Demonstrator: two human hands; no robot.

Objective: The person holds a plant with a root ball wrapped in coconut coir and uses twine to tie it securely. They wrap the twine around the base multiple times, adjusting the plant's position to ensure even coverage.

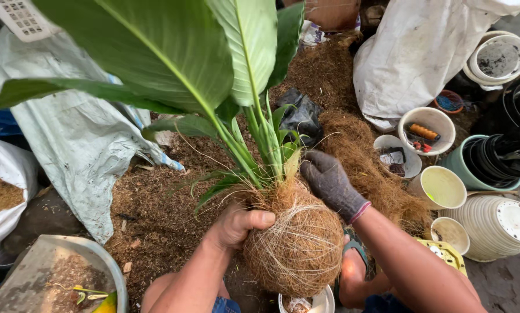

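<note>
rough fibre, glossy leaf, knit cloth

stringy matt coir ball [297, 246] at lower centre; smooth glossy leaves [173, 52] at upper left; right hand [329, 182] in dark knit cloth glove; smooth plastic pots [494, 223] at right.

The bare ground [155, 214] carries loose brown coconut fibre [358, 156], white woven sacks [416, 52], stacked cream plastic pots [494, 223] and a grey basin [57, 272].

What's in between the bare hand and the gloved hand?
In the head view, the fibre-wrapped root ball sits between the bare left hand and the gloved right hand.
</note>
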